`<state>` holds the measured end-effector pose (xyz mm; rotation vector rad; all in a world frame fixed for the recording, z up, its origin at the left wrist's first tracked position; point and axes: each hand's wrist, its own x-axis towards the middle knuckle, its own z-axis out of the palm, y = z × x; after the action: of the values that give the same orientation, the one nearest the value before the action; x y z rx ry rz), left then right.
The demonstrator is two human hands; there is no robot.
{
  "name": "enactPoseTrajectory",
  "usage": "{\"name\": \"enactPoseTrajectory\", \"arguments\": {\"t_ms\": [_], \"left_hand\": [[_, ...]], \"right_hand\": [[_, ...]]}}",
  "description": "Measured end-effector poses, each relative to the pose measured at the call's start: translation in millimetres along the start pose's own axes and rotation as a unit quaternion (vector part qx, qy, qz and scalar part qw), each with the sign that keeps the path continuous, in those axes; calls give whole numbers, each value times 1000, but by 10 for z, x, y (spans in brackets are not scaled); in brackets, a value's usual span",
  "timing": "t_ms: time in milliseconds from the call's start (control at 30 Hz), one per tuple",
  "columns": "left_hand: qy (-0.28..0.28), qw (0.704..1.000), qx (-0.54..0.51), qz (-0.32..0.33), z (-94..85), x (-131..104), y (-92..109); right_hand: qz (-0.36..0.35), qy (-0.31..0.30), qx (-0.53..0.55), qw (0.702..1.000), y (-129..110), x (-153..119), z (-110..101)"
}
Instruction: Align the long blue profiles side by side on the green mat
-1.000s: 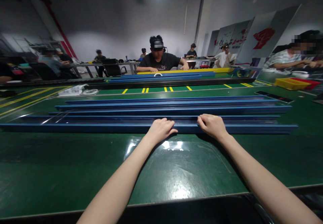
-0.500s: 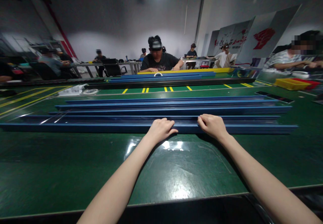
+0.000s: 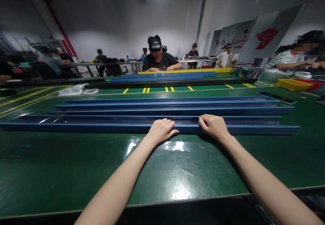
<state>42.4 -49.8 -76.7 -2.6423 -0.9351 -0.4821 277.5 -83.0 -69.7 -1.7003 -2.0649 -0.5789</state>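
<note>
A long blue channel profile (image 3: 88,127) lies across the green table in front of me. My left hand (image 3: 161,130) is closed over its near wall, with the fingers curled down inside and the thumb out along the front. Further right, my right hand (image 3: 214,125) grips the same wall, fingers bent into the groove. A short stretch of the channel shows between the two hands. The fingertips are hidden inside the channel. Just behind it, more blue profiles (image 3: 177,111) lie side by side.
The green tabletop (image 3: 177,174) reflects the lamps near its front edge. A phone (image 3: 276,97) lies at the right, before a yellow tray (image 3: 291,84) and a red tray (image 3: 311,83). Across the table a person (image 3: 161,62) leans over a yellow strip (image 3: 218,70). A black bar (image 3: 177,82) lies between.
Both my hands stay in place on the blue channel, which has not visibly moved. Across the table, the person's hand at the right has shifted slightly.
</note>
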Motion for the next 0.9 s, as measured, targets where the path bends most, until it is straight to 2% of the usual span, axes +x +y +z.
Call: {"name": "enactPoseTrajectory", "arguments": {"t_ms": [467,900], "left_hand": [[4,1000,-4,1,-5,-2,11],[11,1000,8,7,0,-2,4]], "right_hand": [[-12,7,-7,1000,4,-3,16],[-61,93,-48,993,-95,-30,22]]}}
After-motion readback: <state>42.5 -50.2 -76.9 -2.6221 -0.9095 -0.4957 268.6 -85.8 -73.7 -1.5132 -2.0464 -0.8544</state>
